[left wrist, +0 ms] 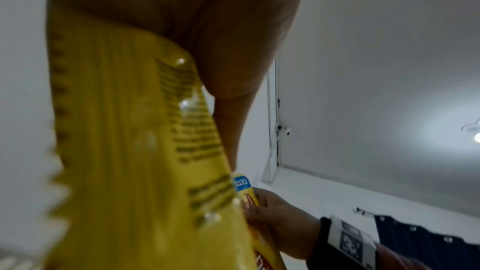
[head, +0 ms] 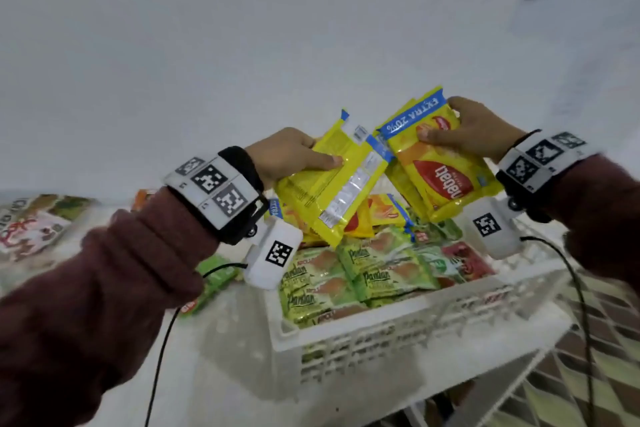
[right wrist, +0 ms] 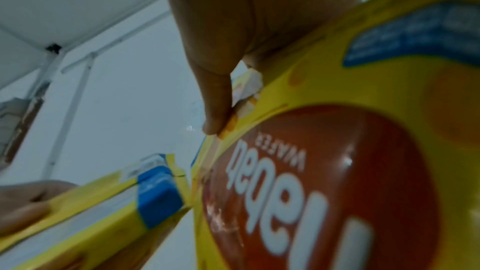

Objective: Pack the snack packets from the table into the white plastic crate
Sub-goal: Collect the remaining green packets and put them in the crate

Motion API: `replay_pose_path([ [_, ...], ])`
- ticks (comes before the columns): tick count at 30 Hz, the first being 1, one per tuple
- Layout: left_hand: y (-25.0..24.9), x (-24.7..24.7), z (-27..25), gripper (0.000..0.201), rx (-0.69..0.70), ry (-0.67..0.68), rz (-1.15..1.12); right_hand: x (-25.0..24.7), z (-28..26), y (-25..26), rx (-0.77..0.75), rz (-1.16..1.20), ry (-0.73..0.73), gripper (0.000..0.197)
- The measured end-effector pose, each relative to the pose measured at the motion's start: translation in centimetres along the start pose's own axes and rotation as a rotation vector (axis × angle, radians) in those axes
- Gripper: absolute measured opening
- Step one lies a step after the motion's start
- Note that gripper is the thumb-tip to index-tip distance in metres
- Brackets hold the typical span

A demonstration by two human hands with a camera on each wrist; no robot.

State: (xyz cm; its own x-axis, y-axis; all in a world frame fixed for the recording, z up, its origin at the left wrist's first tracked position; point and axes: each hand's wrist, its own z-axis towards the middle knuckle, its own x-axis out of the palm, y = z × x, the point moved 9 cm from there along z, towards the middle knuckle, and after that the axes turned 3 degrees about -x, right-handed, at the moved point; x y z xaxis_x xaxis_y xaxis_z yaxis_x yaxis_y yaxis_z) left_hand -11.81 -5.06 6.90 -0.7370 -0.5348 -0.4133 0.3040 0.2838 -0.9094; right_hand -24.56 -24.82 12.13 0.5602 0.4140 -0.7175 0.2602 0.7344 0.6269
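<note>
My left hand (head: 294, 152) grips a yellow wafer packet (head: 332, 184) back side up, thumb across its printed back; that packet fills the left wrist view (left wrist: 135, 151). My right hand (head: 474, 132) holds another yellow wafer packet (head: 440, 166), front side up with its red logo (right wrist: 324, 182), possibly more behind it. Both packets hang tilted above the white plastic crate (head: 398, 326). Inside the crate lie several green pandan packets (head: 346, 274), yellow packets (head: 384, 215) and a red one (head: 467, 260).
The crate stands on a white table (head: 221, 374) against a white wall. A green packet (head: 211, 281) lies on the table left of the crate, and a large printed bag (head: 34, 225) sits at the far left. Patterned floor (head: 595, 340) shows at the right.
</note>
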Motion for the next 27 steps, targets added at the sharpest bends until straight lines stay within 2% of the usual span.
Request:
replay_pose_path([
  [3,-0.3,4.0,1.7,0.025,0.000,0.088,0.189,0.8,0.8,-3.4,0.003,-0.082,0.153,0.043],
  [4,-0.2,4.9,2.0,0.027,-0.001,0.113,0.257,1.2,1.0,-4.2,-0.006,-0.115,0.199,0.052],
  [6,0.5,6.5,2.3,0.029,-0.032,0.185,0.369,2.1,1.9,-5.9,-0.033,-0.203,0.318,0.083],
  [7,1.1,7.2,2.5,0.032,-0.061,0.233,0.422,2.9,2.3,-6.6,-0.045,-0.230,0.391,0.078],
  [9,2.2,8.6,2.7,0.035,-0.119,0.335,0.557,4.8,2.5,-7.5,-0.062,-0.283,0.570,0.042],
  [13,3.6,10.8,3.3,0.034,-0.197,0.491,0.730,9.5,2.3,-9.5,-0.086,-0.488,0.942,0.047],
  [15,4.5,11.7,3.5,0.042,-0.227,0.530,0.817,11.5,2.2,-10.8,-0.079,-0.599,1.056,0.047],
  [18,6.1,12.8,3.9,0.062,-0.231,0.556,0.974,13.7,1.2,-11.7,-0.118,-0.727,1.151,0.076],
  [21,6.8,13.4,3.7,0.077,-0.233,0.586,1.048,14.3,1.3,-12.9,-0.096,-0.843,1.171,0.063],
  [24,6.2,13.0,3.6,0.072,-0.237,0.550,1.018,13.8,1.7,-12.9,-0.112,-0.856,1.104,0.070],
  [27,5.4,11.2,4.1,0.062,-0.232,0.433,1.000,12.8,1.4,-13.0,-0.087,-0.802,1.110,0.082],
])
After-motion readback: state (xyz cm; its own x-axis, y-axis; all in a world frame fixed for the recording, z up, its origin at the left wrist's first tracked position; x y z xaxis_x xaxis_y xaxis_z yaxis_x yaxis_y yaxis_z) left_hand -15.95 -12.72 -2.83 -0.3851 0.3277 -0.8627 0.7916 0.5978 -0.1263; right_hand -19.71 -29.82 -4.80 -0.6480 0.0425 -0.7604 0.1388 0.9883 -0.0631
